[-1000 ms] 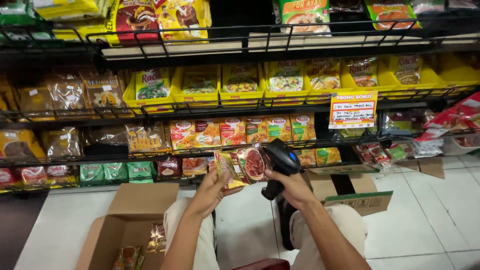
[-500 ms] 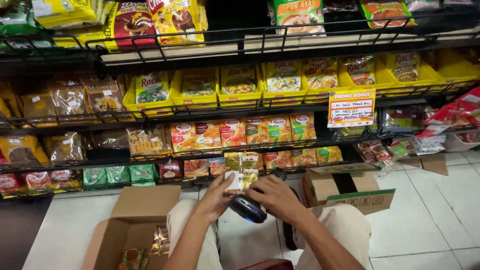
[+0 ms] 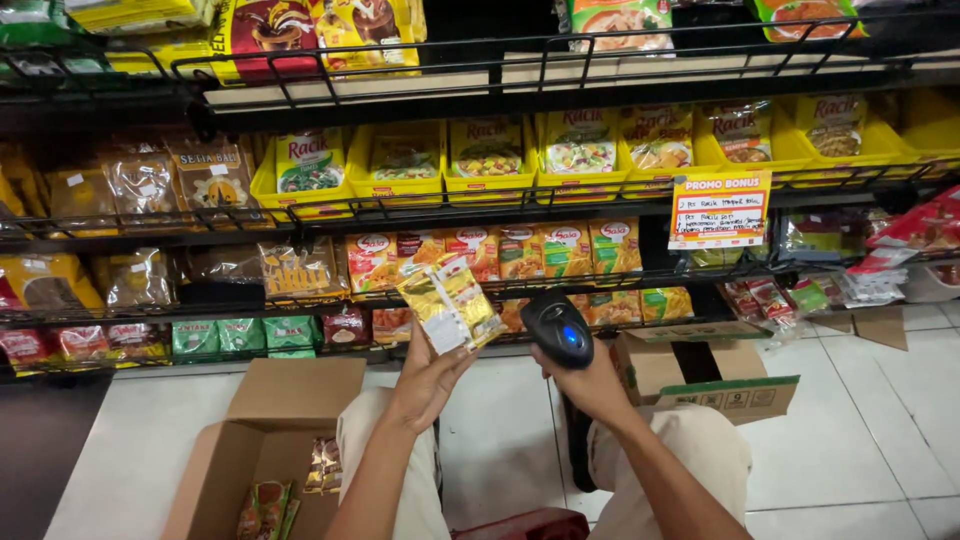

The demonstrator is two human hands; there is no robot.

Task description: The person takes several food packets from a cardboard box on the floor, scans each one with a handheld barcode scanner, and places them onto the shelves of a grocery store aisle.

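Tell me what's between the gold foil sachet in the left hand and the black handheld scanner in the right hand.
Nothing is held between them in the head view: the gold foil sachet and black handheld scanner are apart, and the gap shows only shelf packets and pale floor tiles behind.

gold sachet [image 3: 450, 303] held up; orange-white promo sign [image 3: 720, 209] on shelf rail.

Packet [image 3: 450, 302] up in the left hand [image 3: 430, 375], scanner [image 3: 558, 330] just right of it in the right hand [image 3: 590, 385]; shelves [image 3: 420, 212] behind, open carton [image 3: 270, 450] on the floor [image 3: 860, 420] at left, second carton [image 3: 700, 375] right.
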